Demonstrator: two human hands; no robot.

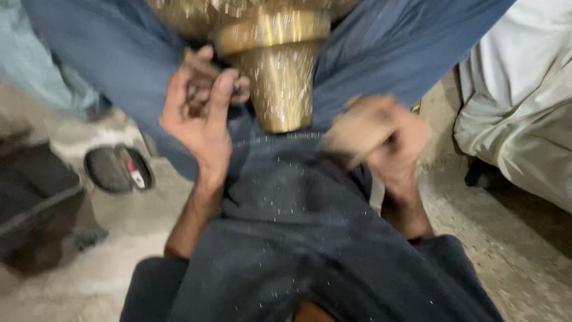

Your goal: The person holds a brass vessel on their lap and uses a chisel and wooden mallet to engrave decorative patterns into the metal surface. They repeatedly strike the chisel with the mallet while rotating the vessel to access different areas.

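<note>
The brass vessel (277,71) sits between the person's knees. The left hand (199,104) grips a small brown tool (202,64) beside it. The right hand (387,143) is blurred; its grip is indeterminate.

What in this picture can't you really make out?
- Head view: the right hand is smeared by motion blur; whatever it holds is unreadable.
- The brass vessel is cut off by the top edge.
- The left hand curls around a small brown tool, mostly hidden by its fingers.
</note>
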